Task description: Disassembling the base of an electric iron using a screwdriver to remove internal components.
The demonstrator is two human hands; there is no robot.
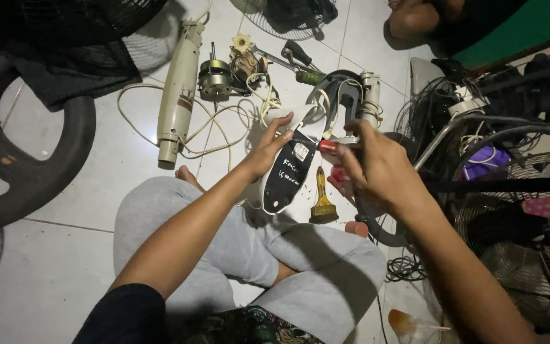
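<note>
I sit cross-legged on a tiled floor. My left hand (267,148) grips the upper edge of a white fan base housing (288,175) whose dark underside, with a small label, faces me. My right hand (369,167) is closed around a red-handled tool (330,146), its tip resting against the housing near the label. A second red handle (338,173) shows under that hand. A small brush with a yellow handle (322,202) lies on the floor just below the housing.
A cream fan neck (179,95), a bare motor (214,79), loose white cords, wrenches and a green-handled screwdriver (308,76) lie ahead. A tyre (27,165) sits left. Fan grilles (523,242) and tangled wires crowd the right. Another person's knee (415,22) is at top right.
</note>
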